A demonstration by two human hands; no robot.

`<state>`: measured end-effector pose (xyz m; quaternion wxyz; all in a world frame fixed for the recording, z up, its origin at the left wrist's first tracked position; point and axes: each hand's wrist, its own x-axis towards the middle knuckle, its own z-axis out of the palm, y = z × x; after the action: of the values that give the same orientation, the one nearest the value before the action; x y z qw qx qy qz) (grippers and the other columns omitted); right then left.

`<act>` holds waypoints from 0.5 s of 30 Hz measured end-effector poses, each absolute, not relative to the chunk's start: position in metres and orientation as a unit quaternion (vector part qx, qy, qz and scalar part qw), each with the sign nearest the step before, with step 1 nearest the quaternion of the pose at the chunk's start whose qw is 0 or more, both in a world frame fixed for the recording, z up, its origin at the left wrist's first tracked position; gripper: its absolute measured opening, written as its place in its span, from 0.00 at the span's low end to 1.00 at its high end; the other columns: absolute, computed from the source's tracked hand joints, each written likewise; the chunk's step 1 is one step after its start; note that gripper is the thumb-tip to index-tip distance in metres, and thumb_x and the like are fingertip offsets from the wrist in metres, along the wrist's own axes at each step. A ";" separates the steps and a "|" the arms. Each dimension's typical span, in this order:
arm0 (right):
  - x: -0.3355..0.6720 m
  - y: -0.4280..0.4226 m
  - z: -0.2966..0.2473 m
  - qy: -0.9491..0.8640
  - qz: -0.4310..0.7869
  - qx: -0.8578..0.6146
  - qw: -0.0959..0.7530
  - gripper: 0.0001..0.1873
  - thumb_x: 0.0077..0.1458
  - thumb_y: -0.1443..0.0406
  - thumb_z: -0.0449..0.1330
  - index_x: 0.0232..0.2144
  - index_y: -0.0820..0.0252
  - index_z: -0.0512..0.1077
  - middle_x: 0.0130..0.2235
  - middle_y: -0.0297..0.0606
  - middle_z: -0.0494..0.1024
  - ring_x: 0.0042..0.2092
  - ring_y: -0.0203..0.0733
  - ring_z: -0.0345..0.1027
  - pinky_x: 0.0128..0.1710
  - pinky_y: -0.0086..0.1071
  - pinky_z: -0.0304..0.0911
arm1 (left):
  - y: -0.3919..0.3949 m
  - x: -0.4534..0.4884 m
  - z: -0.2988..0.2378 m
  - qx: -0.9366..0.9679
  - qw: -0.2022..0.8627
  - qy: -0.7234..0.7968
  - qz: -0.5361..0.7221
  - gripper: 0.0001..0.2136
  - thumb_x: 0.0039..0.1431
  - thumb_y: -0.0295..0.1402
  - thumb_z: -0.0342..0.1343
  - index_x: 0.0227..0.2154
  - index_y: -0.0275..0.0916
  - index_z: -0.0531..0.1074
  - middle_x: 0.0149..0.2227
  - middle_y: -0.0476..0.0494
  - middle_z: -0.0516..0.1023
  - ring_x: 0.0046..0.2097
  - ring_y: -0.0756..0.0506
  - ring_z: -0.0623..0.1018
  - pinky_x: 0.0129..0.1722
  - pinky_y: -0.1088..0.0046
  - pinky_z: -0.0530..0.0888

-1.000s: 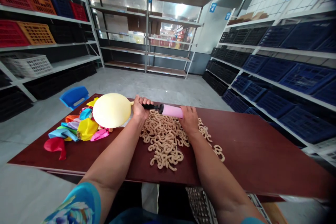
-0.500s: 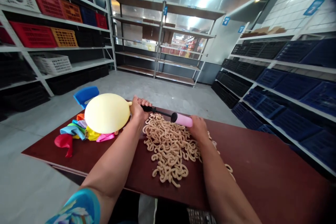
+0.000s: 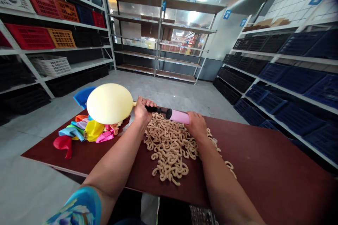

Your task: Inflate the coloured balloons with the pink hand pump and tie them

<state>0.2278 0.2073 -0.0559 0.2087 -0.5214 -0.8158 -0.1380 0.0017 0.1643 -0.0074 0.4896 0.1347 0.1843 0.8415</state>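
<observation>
My left hand (image 3: 143,109) is closed around the black handle end of a pink hand pump (image 3: 179,116), with the neck of an inflated pale yellow balloon (image 3: 110,103) at the same hand. On the pump's pink barrel my right hand (image 3: 196,123) is wrapped from the other end. Only a short stretch of black rod shows between handle and barrel. Below the pump lies a heap of beige curled snack pieces (image 3: 171,147). Under the balloon are several limp balloons, among them a red balloon (image 3: 63,145) and a yellow balloon (image 3: 93,130).
All of this is over a dark red-brown table (image 3: 258,158). A blue chair (image 3: 83,96) stands beyond its left end. Shelves with coloured crates (image 3: 29,37) line the left, blue crates (image 3: 293,105) the right, and a metal rack (image 3: 158,38) the back.
The pink barrel and the handle have come closer together, so less rod shows. The balloon has risen slightly with my left hand, which has shifted a little to the right.
</observation>
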 end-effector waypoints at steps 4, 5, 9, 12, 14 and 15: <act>0.247 0.215 -0.059 -0.773 -0.141 -0.580 0.215 0.13 0.49 0.63 0.54 0.40 0.56 0.66 0.39 0.39 0.70 0.42 0.43 0.57 0.36 0.33 0.45 | 0.163 -0.011 0.000 0.123 0.471 0.193 0.852 0.20 0.56 0.43 0.47 0.17 0.39 0.46 0.15 0.54 0.52 0.18 0.52 0.61 0.22 0.73 0.65; 0.250 0.216 -0.061 -0.765 -0.144 -0.588 0.219 0.12 0.50 0.64 0.53 0.39 0.56 0.66 0.39 0.39 0.70 0.42 0.43 0.57 0.37 0.34 0.45 | 0.163 -0.013 0.003 0.120 0.467 0.197 0.853 0.20 0.56 0.43 0.47 0.17 0.39 0.46 0.15 0.55 0.52 0.17 0.52 0.61 0.22 0.73 0.65; 0.246 0.217 -0.063 -0.760 -0.152 -0.585 0.238 0.12 0.48 0.64 0.55 0.38 0.58 0.66 0.38 0.40 0.70 0.41 0.44 0.57 0.37 0.34 0.45 | 0.166 -0.015 0.020 0.129 0.457 0.204 0.856 0.20 0.55 0.44 0.47 0.17 0.39 0.46 0.14 0.55 0.52 0.17 0.53 0.61 0.21 0.73 0.64; 0.235 0.212 -0.060 -0.769 -0.160 -0.563 0.257 0.15 0.45 0.64 0.56 0.39 0.60 0.65 0.38 0.41 0.70 0.41 0.45 0.56 0.37 0.34 0.46 | 0.170 -0.007 0.029 0.152 0.462 0.196 0.851 0.20 0.55 0.43 0.48 0.17 0.40 0.47 0.15 0.54 0.52 0.17 0.52 0.61 0.21 0.73 0.64; 0.228 0.208 -0.057 -0.778 -0.162 -0.548 0.263 0.15 0.45 0.64 0.56 0.39 0.60 0.65 0.37 0.42 0.70 0.41 0.46 0.56 0.38 0.35 0.46 | 0.172 0.003 0.031 0.166 0.470 0.194 0.845 0.20 0.56 0.43 0.48 0.17 0.40 0.47 0.15 0.54 0.53 0.17 0.52 0.62 0.21 0.73 0.64; 0.224 0.205 -0.056 -0.783 -0.162 -0.539 0.265 0.15 0.46 0.63 0.56 0.39 0.60 0.65 0.37 0.42 0.70 0.41 0.46 0.56 0.38 0.35 0.46 | 0.172 0.009 0.031 0.171 0.474 0.195 0.841 0.20 0.56 0.43 0.48 0.17 0.40 0.48 0.15 0.54 0.52 0.17 0.52 0.62 0.21 0.73 0.64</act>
<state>0.2244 0.2054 -0.0560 0.2649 -0.5393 -0.7827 -0.1625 0.0088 0.1720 0.0314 0.4742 0.1713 0.1950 0.8413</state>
